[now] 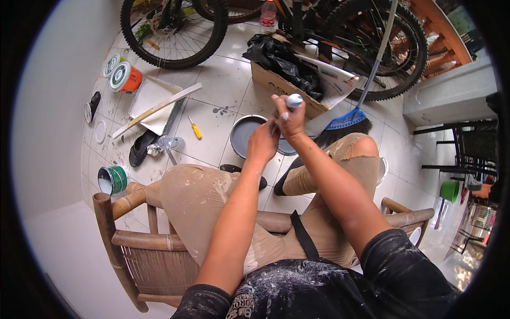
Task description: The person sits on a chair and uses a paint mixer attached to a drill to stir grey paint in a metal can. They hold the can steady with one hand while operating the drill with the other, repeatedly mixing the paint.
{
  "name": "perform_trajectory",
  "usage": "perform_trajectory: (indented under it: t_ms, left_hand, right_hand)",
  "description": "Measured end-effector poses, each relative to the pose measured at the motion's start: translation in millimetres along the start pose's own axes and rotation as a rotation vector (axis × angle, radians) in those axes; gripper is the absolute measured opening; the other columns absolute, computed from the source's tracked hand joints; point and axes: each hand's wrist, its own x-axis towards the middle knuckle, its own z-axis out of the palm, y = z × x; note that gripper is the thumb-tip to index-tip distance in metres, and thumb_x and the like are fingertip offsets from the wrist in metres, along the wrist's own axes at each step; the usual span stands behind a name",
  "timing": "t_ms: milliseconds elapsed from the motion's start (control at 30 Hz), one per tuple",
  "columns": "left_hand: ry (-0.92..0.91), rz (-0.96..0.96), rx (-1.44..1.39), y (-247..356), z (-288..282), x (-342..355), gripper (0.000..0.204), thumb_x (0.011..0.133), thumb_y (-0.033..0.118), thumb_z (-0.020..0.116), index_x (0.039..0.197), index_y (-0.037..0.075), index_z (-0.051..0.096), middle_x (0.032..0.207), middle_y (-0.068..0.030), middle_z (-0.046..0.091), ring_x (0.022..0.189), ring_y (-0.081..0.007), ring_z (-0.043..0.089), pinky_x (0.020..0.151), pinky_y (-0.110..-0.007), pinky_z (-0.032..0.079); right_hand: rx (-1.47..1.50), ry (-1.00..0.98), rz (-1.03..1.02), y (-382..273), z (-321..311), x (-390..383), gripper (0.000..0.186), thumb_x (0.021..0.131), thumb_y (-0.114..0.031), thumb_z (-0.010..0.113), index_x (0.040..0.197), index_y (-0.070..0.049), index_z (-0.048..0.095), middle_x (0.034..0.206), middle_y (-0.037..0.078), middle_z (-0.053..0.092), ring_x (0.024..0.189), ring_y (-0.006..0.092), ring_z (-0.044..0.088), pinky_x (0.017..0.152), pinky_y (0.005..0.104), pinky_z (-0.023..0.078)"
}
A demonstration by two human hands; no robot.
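Observation:
My right hand (290, 122) is closed round a white, round-ended cylinder (294, 101) with dark marks; most of it is hidden in my fist. Against it, my left hand (264, 141) is closed too, its fingers bunched just below the right ones, and what they hold is hidden. Grey smears mark the fingers. Both hands are over a round tub of grey paint (245, 139) on the floor between my feet. Beside the tub, partly behind my right wrist, another round grey shape (287, 149) shows.
To the left lie a yellow screwdriver (196, 131), a tray (151, 98) with a wooden strip (159, 110) across it, and paint tubs (125, 77). A cardboard box (281, 87) with black plastic stands ahead, near a blue broom (348, 119) and bicycles (172, 32). I sit on a bamboo chair (154, 242).

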Motion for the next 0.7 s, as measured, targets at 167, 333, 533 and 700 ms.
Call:
perform_trajectory:
  t_ms: [167,333,533,700]
  left_hand:
    - [0.291,0.13,-0.156,49.0,-1.8,-11.3,0.015,0.102,0.013,0.06,0.111,0.003,0.055,0.103,-0.0273,0.068,0.101,-0.0519,0.066,0.085,-0.06,0.053]
    - [0.27,0.084,-0.271,29.4,6.8,-8.3,0.023,0.099,0.015,0.064,0.115,0.004,0.052,0.116,-0.0274,0.068,0.109,-0.0524,0.066,0.09,-0.059,0.055]
    - [0.053,-0.039,0.009,-1.9,27.9,-20.1,0.021,0.099,0.017,0.06,0.116,0.004,0.059,0.113,-0.0234,0.073,0.11,-0.0438,0.072,0.094,-0.054,0.055]
    - [0.291,0.081,0.045,39.4,28.4,-17.8,0.012,0.096,0.012,0.058,0.106,0.006,0.061,0.105,-0.0172,0.071,0.104,-0.0368,0.071,0.094,-0.049,0.053]
  right_hand:
    - [0.238,-0.066,-0.176,-56.6,-3.5,-13.3,0.038,0.1,-0.013,0.067,0.068,-0.011,0.047,0.058,0.0,0.043,0.047,0.0116,0.037,0.046,0.0301,0.029]
    - [-0.182,-0.1,-0.426,-22.3,0.9,-19.2,0.045,0.101,-0.007,0.069,0.061,-0.008,0.048,0.057,-0.003,0.046,0.053,0.0058,0.04,0.049,0.0278,0.03]
    - [0.026,0.173,-0.257,27.7,-8.9,-29.5,0.036,0.096,-0.01,0.072,0.065,-0.007,0.054,0.057,-0.001,0.05,0.047,0.009,0.044,0.045,0.0289,0.031]
    - [0.247,0.121,-0.109,-34.8,-19.9,-23.1,0.045,0.102,-0.036,0.06,0.067,-0.014,0.043,0.054,0.0,0.034,0.043,0.0143,0.033,0.044,0.0308,0.034]
